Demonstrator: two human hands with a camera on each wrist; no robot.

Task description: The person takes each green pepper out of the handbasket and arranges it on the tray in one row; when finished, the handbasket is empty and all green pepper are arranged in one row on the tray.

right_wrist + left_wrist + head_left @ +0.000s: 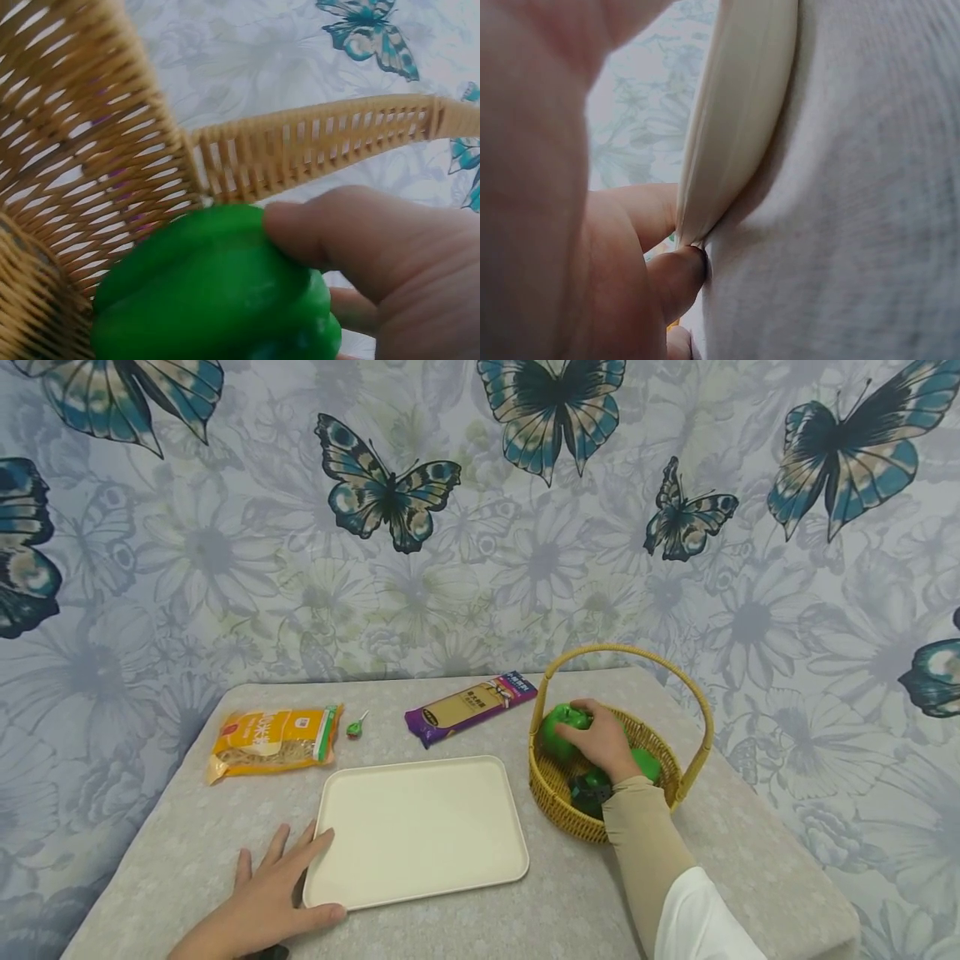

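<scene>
My right hand (602,742) is inside the wicker basket (558,797), gripping a green bell pepper (557,735). In the right wrist view the thumb presses on top of the pepper (217,285), close to the woven wall (82,142); the other fingers are mostly hidden behind it. Another green item (645,764) lies in the basket, partly covered by my wrist. At the left edge of a cream tray (420,831) my left hand (262,893) rests with its fingers spread. The left wrist view has its fingertips touching the tray's rim (735,120).
An orange-and-yellow food packet (277,743) lies at the table's back left, with a small green-wrapped lollipop (355,728) beside it. Behind the tray is a purple-and-gold packet (472,706). The basket's tall handle (630,649) arches over my right hand. A butterfly-patterned backdrop (450,602) stands behind the table.
</scene>
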